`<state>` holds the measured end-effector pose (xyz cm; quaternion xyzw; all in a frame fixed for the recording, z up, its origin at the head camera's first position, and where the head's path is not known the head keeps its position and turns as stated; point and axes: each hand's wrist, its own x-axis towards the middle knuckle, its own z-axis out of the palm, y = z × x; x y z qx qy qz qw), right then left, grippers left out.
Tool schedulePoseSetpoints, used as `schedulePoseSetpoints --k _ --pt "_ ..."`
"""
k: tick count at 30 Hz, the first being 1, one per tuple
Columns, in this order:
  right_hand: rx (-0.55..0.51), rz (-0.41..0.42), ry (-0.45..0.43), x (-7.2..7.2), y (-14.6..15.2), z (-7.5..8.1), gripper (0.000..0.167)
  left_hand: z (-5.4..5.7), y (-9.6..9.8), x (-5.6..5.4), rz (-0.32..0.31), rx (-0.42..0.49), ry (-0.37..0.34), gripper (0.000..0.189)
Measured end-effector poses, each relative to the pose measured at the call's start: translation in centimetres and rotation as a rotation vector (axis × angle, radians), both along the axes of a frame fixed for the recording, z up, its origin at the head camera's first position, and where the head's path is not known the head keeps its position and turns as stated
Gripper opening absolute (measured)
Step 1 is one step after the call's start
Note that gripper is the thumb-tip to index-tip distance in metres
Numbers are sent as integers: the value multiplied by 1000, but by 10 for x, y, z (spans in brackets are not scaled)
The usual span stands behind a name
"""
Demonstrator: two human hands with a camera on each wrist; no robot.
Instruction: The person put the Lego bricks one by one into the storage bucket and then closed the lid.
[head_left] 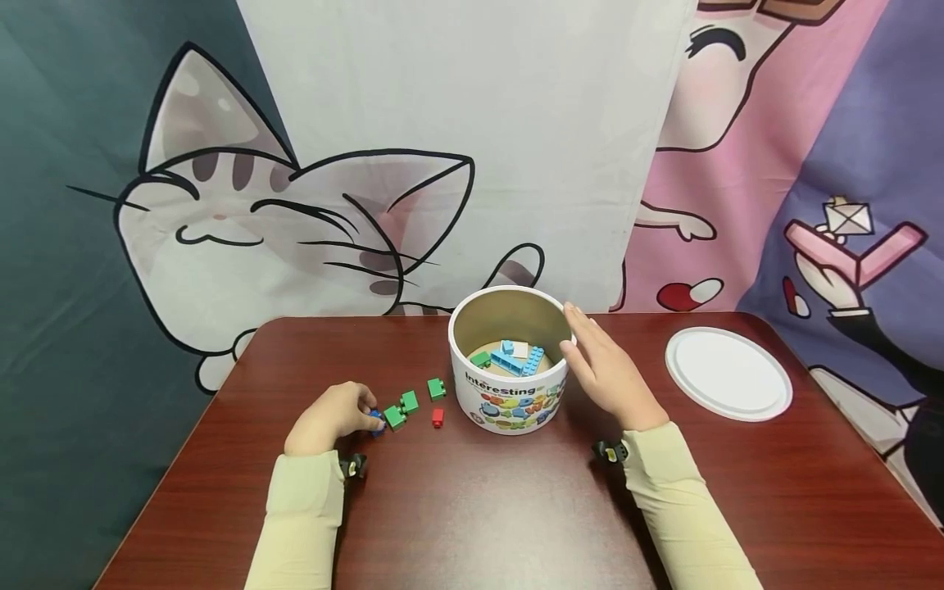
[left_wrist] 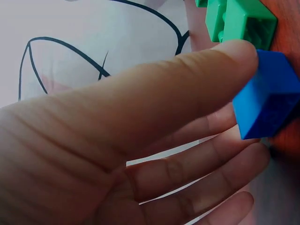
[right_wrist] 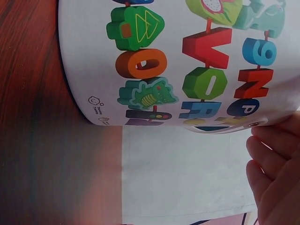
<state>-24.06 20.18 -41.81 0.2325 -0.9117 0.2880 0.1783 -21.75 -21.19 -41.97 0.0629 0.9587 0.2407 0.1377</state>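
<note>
Two hands are at work on the dark red table (head_left: 472, 524); the left hand (head_left: 332, 418) is curled at the near left and pinches a small blue brick (head_left: 378, 421) between thumb and fingertips, a grip the left wrist view shows close up, with the thumb (left_wrist: 154, 93) laid over the brick's (left_wrist: 267, 96) upper edge and the other fingers below it; the brick seems to rest on the tabletop or just above it, though which I cannot tell. Just right of it lie two green bricks (head_left: 401, 409) touching each other, a third green brick (head_left: 437, 388) a little farther right, and a tiny red brick (head_left: 438, 418) near that. The right hand (head_left: 606, 369) is spread with straight fingers against the right wall of the round white tub (head_left: 509, 401), steadying it and gripping nothing; the right wrist view shows only the tub's printed side (right_wrist: 187, 65) with the fingertips (right_wrist: 272, 154) beside it. Inside the tub lie light blue, white and green pieces; its white lid (head_left: 728, 373) sits well apart at the far right.

To do this step well, I judge the pinch should close squarely on opposite faces of the blue brick, since the present hold looks to sit on a corner and could twist; the lift should clear the neighbouring green pair without nudging it; the spread hand should keep light pressure on the tub so it does not slide.
</note>
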Motion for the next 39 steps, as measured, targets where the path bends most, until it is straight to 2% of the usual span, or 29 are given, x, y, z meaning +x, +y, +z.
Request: schedulePoseSetpoints --k 10,25,34,39 --pt "2 -3 -25 1 -1 0 59 -6 -1 0 -14 -2 8 26" --pt "0 -2 -21 0 0 1 60 -3 0 0 -6 -18 12 21" --pt "-12 1 -19 -1 0 0 59 2 3 -4 -5 -37 97 21" --pt "-18 1 -12 -2 0 -1 59 5 6 -5 -12 -21 224 27"
